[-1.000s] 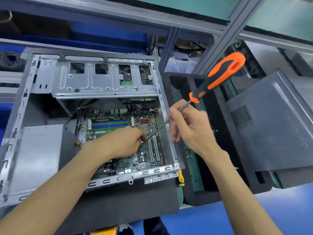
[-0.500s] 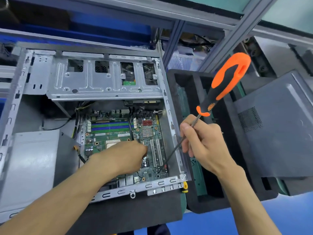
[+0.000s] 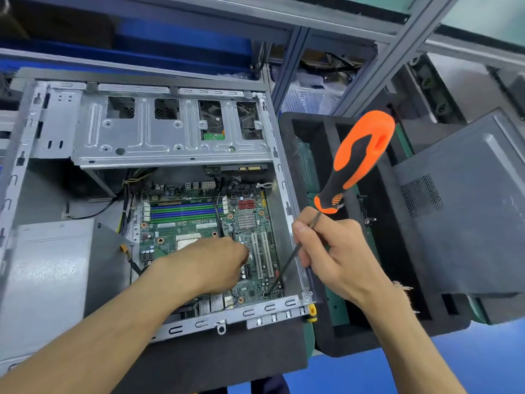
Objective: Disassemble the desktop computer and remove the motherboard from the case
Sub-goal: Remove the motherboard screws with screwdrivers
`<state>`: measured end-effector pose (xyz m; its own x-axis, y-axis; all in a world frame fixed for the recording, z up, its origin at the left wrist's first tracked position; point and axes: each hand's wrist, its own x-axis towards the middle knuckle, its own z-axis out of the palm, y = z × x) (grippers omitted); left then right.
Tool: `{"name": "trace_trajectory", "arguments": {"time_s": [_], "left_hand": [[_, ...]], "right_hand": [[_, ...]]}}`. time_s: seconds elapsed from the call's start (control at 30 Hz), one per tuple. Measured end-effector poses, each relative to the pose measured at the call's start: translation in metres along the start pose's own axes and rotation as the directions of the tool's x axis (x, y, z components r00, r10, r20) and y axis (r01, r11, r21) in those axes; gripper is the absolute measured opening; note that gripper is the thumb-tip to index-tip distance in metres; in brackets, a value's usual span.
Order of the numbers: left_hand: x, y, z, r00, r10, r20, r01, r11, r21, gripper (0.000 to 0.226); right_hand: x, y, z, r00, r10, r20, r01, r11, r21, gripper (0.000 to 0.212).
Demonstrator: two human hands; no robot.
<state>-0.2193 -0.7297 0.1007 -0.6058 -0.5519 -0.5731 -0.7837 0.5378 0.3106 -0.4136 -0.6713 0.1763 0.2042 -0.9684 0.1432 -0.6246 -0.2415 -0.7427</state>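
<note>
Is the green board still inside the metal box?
Inside. The green motherboard lies flat within the open grey metal computer case, its frame around it.

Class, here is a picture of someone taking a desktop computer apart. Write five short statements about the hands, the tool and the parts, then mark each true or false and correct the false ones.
1. The right hand grips the screwdriver by its metal shaft. True.
2. The screwdriver's handle is blue and yellow. False: it is orange and black.
3. The screwdriver's tip is at the near right corner of the motherboard. True.
4. The left hand rests outside the case. False: it is inside, over the motherboard.
5. The motherboard lies on the foam tray. False: it sits in the case.
</note>
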Motion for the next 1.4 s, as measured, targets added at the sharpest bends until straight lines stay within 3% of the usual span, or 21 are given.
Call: {"name": "trace_trajectory", "arguments": {"time_s": [0.53, 0.7, 0.87, 1.0, 1.07, 1.13, 1.17, 1.23, 1.3, 1.4], "left_hand": [[0.001, 0.000, -0.002, 1.000, -0.021, 0.015, 0.022, 0.999, -0.046, 0.026], [0.002, -0.003, -0.005, 1.000, -0.011, -0.011, 0.010, 0.995, -0.095, 0.027], [0.001, -0.001, -0.018, 0.976, 0.028, -0.214, -0.065, 0.983, -0.169, 0.023], [-0.013, 0.009, -0.037, 0.865, 0.014, -0.502, -0.057, 0.996, -0.070, 0.024], [-0.030, 0.020, -0.052, 0.785, -0.017, -0.619, -0.253, 0.904, -0.346, 0.023], [-0.052, 0.037, -0.072, 0.721, -0.019, -0.693, -0.554, 0.586, -0.592, 0.027], [-0.064, 0.046, -0.083, 0.687, 0.009, -0.727, -0.647, 0.462, -0.606, 0.031], [-0.083, 0.063, -0.100, 0.638, 0.092, -0.765, -0.744, 0.328, -0.582, 0.039], [-0.097, 0.077, -0.113, 0.626, 0.176, -0.759, -0.769, 0.297, -0.566, 0.040], [-0.110, 0.091, -0.122, 0.600, 0.243, -0.762, -0.768, 0.443, -0.463, 0.037]], "right_hand": [[-0.004, -0.006, 0.000, 0.996, 0.020, 0.092, -0.011, 0.996, -0.089, 0.023], [-0.005, -0.006, -0.004, 0.987, 0.101, 0.126, -0.085, 0.988, -0.125, 0.031], [-0.009, -0.009, -0.005, 0.980, 0.132, 0.147, -0.112, 0.984, -0.137, 0.036], [-0.013, -0.014, -0.007, 0.978, 0.137, 0.157, -0.112, 0.980, -0.162, 0.030], [-0.014, -0.015, -0.008, 0.976, 0.139, 0.170, -0.106, 0.976, -0.191, 0.030], [-0.016, -0.017, -0.008, 0.973, 0.138, 0.183, -0.099, 0.973, -0.207, 0.032], [-0.017, -0.018, -0.007, 0.972, 0.139, 0.190, -0.098, 0.973, -0.211, 0.033], [-0.018, -0.019, -0.005, 0.970, 0.137, 0.201, -0.098, 0.977, -0.191, 0.033], [-0.020, -0.021, -0.003, 0.971, 0.116, 0.211, -0.079, 0.981, -0.176, 0.030], [-0.022, -0.023, -0.002, 0.970, 0.088, 0.228, -0.038, 0.977, -0.212, 0.027]]}}
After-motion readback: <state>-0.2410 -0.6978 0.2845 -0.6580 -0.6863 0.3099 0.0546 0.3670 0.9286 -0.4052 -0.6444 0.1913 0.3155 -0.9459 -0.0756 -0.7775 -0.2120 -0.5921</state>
